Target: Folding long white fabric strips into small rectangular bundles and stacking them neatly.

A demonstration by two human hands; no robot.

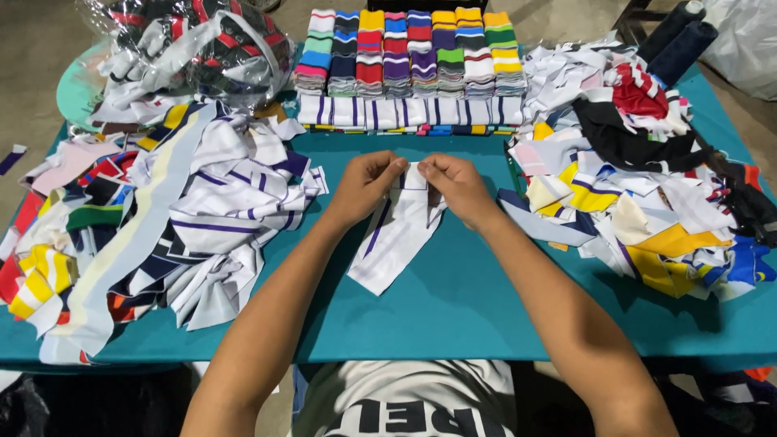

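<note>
Centrally, both hands meet over a white fabric strip (396, 231) w/ a thin purple stripe, lying on the teal table (453, 307). Left hand (364, 188) pinches the strip's top edge, fingers curled tight on the cloth. Right hand (457, 184) does the same just beside it, fingertips nearly touching the left's. Strip's upper end sits between the 2 hands; the rest fans down toward the person, lower end flat on the table, tilted to the left.

Left of the hands: big loose pile of white-and-purple striped pieces (218, 210), mixed w/ yellow, red, navy scraps at the far left edge. Right: another scrap heap (639, 202), white, yellow, black, red, blue. Far side of table: neat row of folded striped bands (409, 53) in many colours, stacked side by side, w/ a row of white purple-striped pieces (405, 112) just in front. Far left corner: clear plastic bag (202, 44) holding red-black-white cloth. Far right corner: 2 dark thread cones (680, 40), partly cut off.
</note>
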